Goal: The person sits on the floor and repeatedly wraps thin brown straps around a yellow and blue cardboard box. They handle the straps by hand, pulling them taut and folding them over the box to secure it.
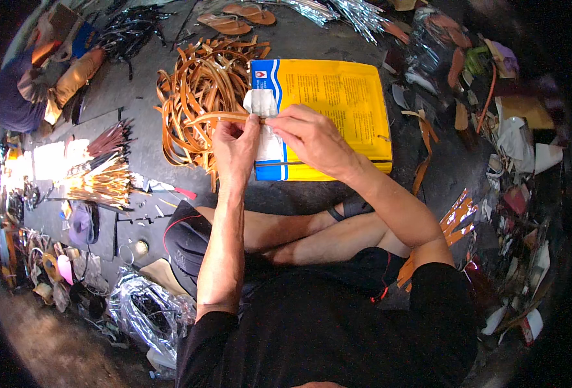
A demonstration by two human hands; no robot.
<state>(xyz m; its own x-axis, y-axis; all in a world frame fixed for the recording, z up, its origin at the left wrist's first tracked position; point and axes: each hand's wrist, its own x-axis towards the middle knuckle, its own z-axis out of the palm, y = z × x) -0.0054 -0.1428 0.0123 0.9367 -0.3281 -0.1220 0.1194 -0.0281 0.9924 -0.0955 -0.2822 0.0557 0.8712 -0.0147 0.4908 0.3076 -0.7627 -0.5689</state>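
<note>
My left hand (234,147) pinches a narrow tan strap (216,117) between thumb and fingers, above the blue-and-white edge of a flat yellow container (338,97). My right hand (313,137) is just to the right, over the container, with thumb and fingers closed on the strap's end. The strap runs left from my hands to a tangled heap of brown and tan straps (202,84) beside the container. A whitish patch (259,101) lies on the container's left side, partly behind my hands. What the right fingertips cover is hidden.
My crossed legs (312,242) lie close below the container. Brown strips (420,152) lie to its right, and more (444,236) near my right elbow. Sandals (241,18) lie at the far side. Bundled strips (101,178) and clear plastic (147,307) are at left; scraps (516,142) line the right.
</note>
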